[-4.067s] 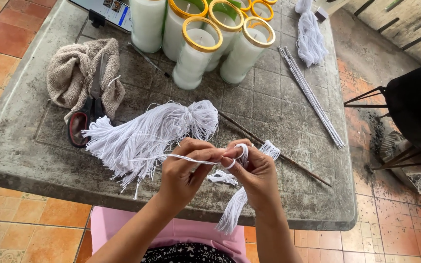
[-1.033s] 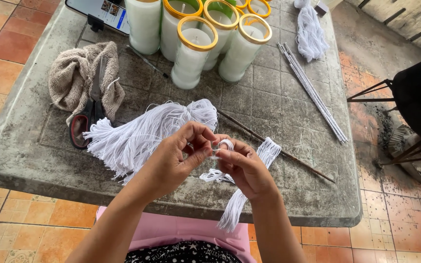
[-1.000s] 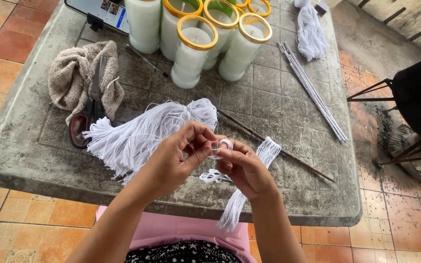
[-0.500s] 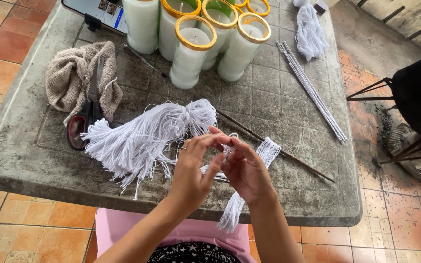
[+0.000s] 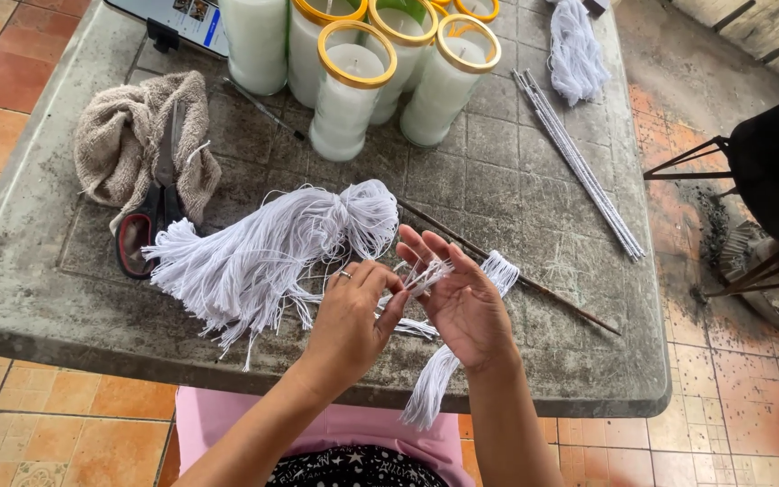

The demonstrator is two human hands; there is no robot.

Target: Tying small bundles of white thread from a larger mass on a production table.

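I see my left hand (image 5: 349,316) with its fingers pinched shut on a few white strings (image 5: 421,275), right at the spot where they cross the palm of my right hand (image 5: 466,302). The right hand is open, fingers spread and pointing up and to the left, with the strings lying over the palm; a thicker small bundle of white string (image 5: 435,383) hangs from under that hand, past the near edge of the desk (image 5: 516,379), and its cut upper end (image 5: 500,269) fans out just beside the right hand's far side. There is a ring on one finger of the left hand.

Just left of both hands, on the stone desk, lies the big white string bundle (image 5: 263,252), tied into a knob at its right end and splayed loose towards the left. A thin dark rod (image 5: 534,289) runs diagonally across the desk behind the right hand. Farther left sits a crumpled beige cloth (image 5: 132,144) with red-handled scissors (image 5: 142,230) lying on it and over its near edge. At the far side stand several tall white candles in glass jars (image 5: 349,99), some with yellow rims. To the right of them lies a row of long pale sticks (image 5: 579,167), and another tuft of white string (image 5: 574,50) sits near the far right corner
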